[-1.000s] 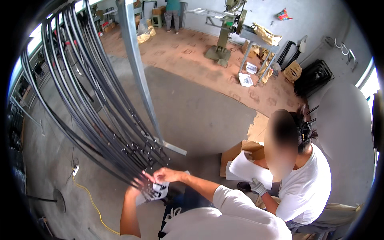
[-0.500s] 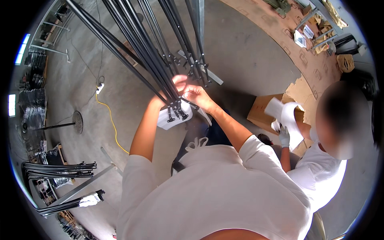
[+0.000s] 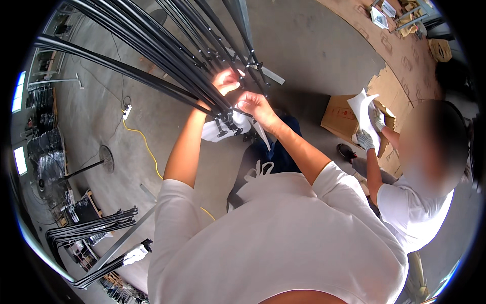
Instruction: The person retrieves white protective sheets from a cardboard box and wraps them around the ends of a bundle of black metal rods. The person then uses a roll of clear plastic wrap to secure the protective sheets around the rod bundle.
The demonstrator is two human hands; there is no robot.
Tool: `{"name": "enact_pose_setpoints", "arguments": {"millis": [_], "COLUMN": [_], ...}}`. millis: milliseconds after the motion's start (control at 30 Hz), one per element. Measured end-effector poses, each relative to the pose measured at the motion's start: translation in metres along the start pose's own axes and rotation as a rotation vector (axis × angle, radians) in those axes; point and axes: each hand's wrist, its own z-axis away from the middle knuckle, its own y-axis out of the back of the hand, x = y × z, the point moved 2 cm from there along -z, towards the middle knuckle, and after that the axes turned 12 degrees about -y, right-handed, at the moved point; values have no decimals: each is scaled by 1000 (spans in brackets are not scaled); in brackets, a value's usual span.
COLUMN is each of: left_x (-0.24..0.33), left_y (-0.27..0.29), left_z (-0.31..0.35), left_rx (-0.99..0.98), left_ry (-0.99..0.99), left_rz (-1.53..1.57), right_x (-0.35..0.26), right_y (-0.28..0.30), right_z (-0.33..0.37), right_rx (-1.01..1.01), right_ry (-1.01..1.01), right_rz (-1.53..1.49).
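Observation:
A bundle of long black metal tubes (image 3: pixel 152 55) slants down from the upper left, its bracketed ends in front of me. A white sheet (image 3: pixel 215 133), seemingly thin foam, lies around and under the lowest ends. My left hand (image 3: pixel 226 81) reaches behind the bundle, fingers loosely bent and apart, nothing visible in them. Just right of the tube ends, my right hand (image 3: pixel 257 108) has thumb and fingers pinched together. What they pinch is too small to make out. A white flap (image 3: pixel 261 135) of the sheet hangs below that hand.
On the right, a co-worker's gloved hands (image 3: pixel 372 134) hold a white sheet (image 3: pixel 363 114) over an open cardboard box (image 3: pixel 338 115). A yellow cable (image 3: pixel 147 147) and power strip (image 3: pixel 127 111) lie on the floor left. More black tubes (image 3: pixel 96 225) rest on a rack at lower left.
The tubes' upper part has swung left, and one pair now stands apart from the bundle. My left hand has moved up. The co-worker now has both hands on the sheet.

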Motion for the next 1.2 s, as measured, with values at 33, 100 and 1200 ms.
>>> {"name": "enact_pose_setpoints", "arguments": {"millis": [33, 100, 1200], "left_x": [12, 18, 49], "left_y": [-4, -13, -35], "left_z": [1, 6, 2], "left_rx": [-86, -226, -522], "left_ry": [22, 37, 91], "left_rz": [119, 272, 332], "right_x": [1, 6, 19], "right_y": [-1, -2, 60], "right_z": [0, 0, 60], "right_rx": [14, 25, 186], "right_ry": [-2, -23, -386], "right_rz": [-15, -6, 568]}}
